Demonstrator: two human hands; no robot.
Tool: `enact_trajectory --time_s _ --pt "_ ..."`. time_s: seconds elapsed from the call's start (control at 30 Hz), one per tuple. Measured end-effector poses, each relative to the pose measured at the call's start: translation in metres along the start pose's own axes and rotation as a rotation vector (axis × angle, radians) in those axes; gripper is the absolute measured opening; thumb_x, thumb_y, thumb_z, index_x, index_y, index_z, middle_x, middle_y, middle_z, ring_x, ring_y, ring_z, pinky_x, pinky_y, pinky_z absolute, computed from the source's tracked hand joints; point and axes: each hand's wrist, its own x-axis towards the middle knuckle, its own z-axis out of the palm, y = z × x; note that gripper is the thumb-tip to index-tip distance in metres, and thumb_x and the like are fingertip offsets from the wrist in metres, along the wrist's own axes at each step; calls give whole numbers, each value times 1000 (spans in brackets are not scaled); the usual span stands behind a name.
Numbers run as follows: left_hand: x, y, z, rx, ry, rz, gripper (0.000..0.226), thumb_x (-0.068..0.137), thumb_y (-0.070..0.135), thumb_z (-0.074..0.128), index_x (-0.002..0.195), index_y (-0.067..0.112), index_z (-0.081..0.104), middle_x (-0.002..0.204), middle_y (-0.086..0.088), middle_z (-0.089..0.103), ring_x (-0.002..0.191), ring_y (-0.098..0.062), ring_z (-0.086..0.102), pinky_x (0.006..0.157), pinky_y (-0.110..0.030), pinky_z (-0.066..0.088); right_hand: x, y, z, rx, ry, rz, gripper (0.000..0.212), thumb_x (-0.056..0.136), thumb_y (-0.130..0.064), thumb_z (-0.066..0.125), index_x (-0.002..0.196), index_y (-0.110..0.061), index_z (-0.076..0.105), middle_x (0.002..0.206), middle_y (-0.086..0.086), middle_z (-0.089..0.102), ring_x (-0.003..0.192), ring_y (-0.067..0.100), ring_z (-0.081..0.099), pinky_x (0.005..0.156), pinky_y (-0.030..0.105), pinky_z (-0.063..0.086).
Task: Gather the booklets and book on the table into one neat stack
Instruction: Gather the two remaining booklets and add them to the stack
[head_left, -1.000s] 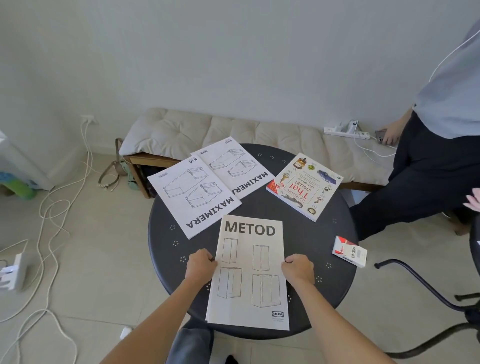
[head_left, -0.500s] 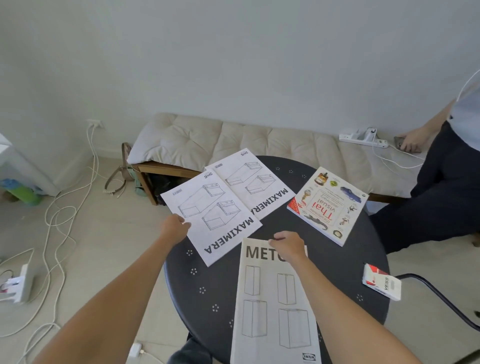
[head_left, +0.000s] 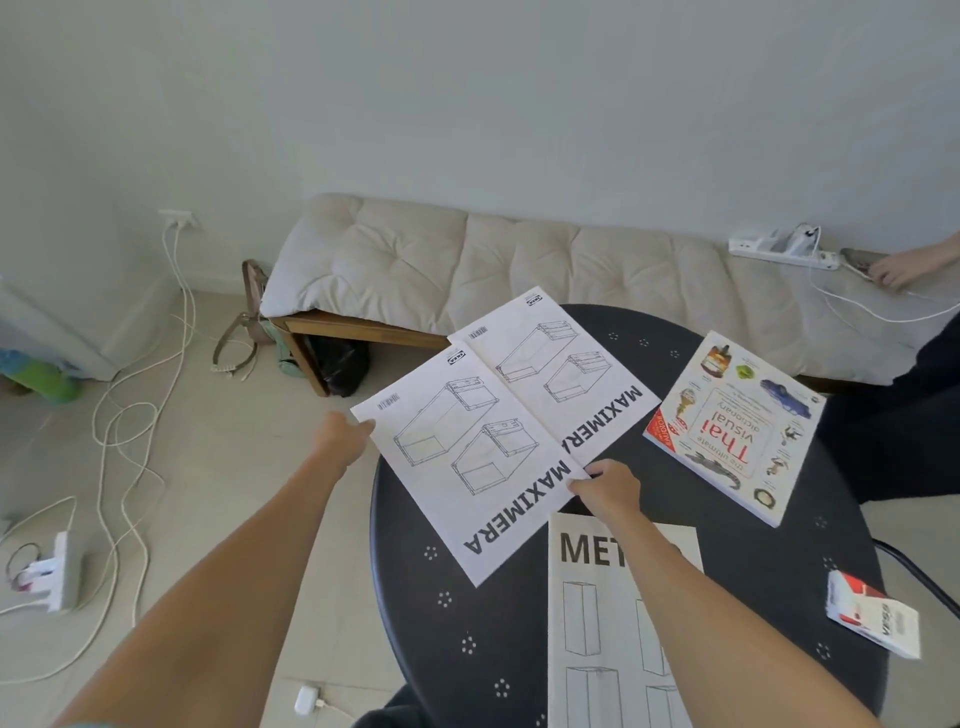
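The nearer white MAXIMERA paper booklet (head_left: 467, 467), printed with line drawings of drawers, lies angled on the left of the round dark metal table (head_left: 519, 649), its far corner jutting past the rim. I see my left hand (head_left: 340, 439) pinching that far left corner, arm stretched out over the floor. My right hand (head_left: 608, 488) grips the booklet's near right corner, fingers curled onto the paper, its forearm crossing the white METOD booklet (head_left: 587, 623).
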Motion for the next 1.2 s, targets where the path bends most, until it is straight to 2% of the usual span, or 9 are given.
enact_trajectory --time_s 0.07,0.13,0.27,0.43,0.6,0.7,0.8,1.0,1.2 --pt "11 1 2 -58 -12 15 38 92 22 58 119 -4 52 114 -19 59 82 -26 54 65 -30 38 1 -3 2 5 20 18 28 85 -10 67 65 -19 50 92 6 62 78 17 57 55 21 42" --pt "20 1 5 -143 -13 3 23 91 16 59 104 -2 53 102 -16 58 72 -24 52 64 -31 43 4 -3 4 18 32 44 32 84 -10 68 63 -20 46 87 2 57 78 17 55 54 21 40" --pt "27 3 8 -421 -74 -51 32 91 3 58 121 -7 53 123 -19 62 108 -36 63 89 -38 52 10 -4 11 35 72 66 16 81 -12 71 84 -9 55 90 4 57 80 18 56 52 22 38" --pt "25 11 5 -513 -192 -74 34 95 5 52 129 -3 49 130 -18 60 117 -35 60 97 -42 50 11 -14 13 208 111 87 12 84 -10 67 82 -10 55 92 9 63 82 23 60 55 24 45" --pt "17 17 -8 -563 -214 -10 35 101 7 39 135 8 42 129 -13 60 102 -28 61 89 -42 51 18 -29 14 573 83 186 13 85 -9 68 92 -8 57 107 18 68 97 31 67 85 41 58" --pt "5 16 -18 -646 -202 11 36 101 7 39 136 9 42 133 -12 58 105 -26 60 90 -40 50 12 -36 7 782 19 232 9 86 -7 67 88 -6 58 103 17 69 94 28 68 83 40 58" --pt "-14 11 -20 -751 -161 -12 37 101 6 39 138 9 40 134 -13 57 120 -31 58 90 -39 49 -2 -30 -3 949 -132 231 19 88 -5 65 106 -7 58 106 14 69 101 26 67 80 36 55" --pt "-70 -2 7 -943 -125 -42 40 101 4 37 140 9 36 136 -13 54 122 -33 56 88 -40 48 -43 15 -21 974 -376 137 29 91 -19 62 119 -11 61 111 9 72 105 22 66 81 31 53" --pt "-138 -18 75 -1025 -105 -61 26 99 5 39 122 17 44 132 -11 58 110 -30 62 83 -40 53 -83 72 -29 1317 -313 229 36 87 -4 63 122 -10 59 112 8 70 102 24 66 77 33 57"
